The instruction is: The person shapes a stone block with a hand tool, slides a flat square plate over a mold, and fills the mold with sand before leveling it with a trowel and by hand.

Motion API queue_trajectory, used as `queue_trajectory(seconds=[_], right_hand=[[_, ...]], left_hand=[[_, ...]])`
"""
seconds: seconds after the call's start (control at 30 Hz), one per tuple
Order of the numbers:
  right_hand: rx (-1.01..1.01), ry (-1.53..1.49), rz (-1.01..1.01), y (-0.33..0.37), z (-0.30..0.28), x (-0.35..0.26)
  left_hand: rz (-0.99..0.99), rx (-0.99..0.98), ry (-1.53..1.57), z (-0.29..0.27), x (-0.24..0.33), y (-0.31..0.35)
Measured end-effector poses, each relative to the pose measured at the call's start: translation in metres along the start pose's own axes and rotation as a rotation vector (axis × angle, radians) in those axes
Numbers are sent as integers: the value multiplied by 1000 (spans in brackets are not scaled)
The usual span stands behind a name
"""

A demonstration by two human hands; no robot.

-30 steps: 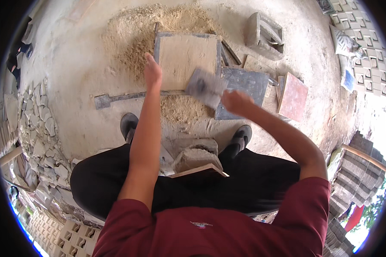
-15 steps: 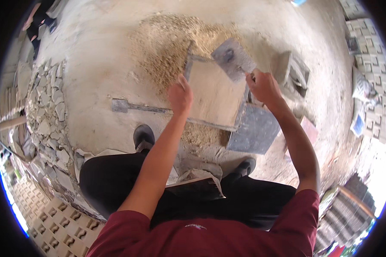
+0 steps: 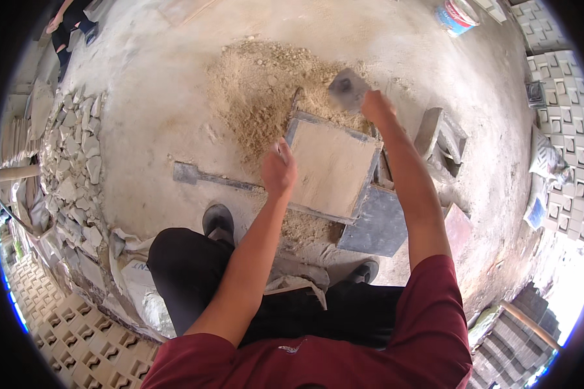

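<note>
My right hand is closed around a flat, squarish metal trowel, held over the far side of a square mould frame. The mould is filled level with pale, sandy material. My left hand is a fist with the thumb on top, at the mould's left edge; its fingers hide what they grip. A flat-ended metal bar stretches left from beside this hand. Under the mould's near right side shows a dark flat slab.
Loose sandy mix is heaped beyond the mould. A grey block-shaped piece and a reddish tile lie to the right. Broken stones line the left. A bucket stands far right; another person is far left.
The trowel and my right hand have moved away from the mould's filled surface, toward its far edge. My left hand keeps its place by the mould. The whole view has shifted slightly.
</note>
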State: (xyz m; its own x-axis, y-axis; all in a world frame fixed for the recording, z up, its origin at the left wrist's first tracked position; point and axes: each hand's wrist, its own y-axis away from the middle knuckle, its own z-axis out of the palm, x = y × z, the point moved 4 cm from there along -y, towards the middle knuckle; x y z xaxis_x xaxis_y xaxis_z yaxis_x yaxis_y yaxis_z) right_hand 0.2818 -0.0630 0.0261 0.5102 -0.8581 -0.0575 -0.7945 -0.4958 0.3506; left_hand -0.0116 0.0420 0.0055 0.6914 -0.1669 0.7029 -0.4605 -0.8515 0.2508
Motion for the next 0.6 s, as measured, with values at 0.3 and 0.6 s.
queue_trajectory(seconds=[0.3, 0.6], right_hand=[[-51, -54, 37, -11, 20, -30], [51, -100, 14, 58, -19, 7]], left_hand=[[-39, -60, -13, 6, -5, 2], [34, 67, 31, 5, -11, 5]])
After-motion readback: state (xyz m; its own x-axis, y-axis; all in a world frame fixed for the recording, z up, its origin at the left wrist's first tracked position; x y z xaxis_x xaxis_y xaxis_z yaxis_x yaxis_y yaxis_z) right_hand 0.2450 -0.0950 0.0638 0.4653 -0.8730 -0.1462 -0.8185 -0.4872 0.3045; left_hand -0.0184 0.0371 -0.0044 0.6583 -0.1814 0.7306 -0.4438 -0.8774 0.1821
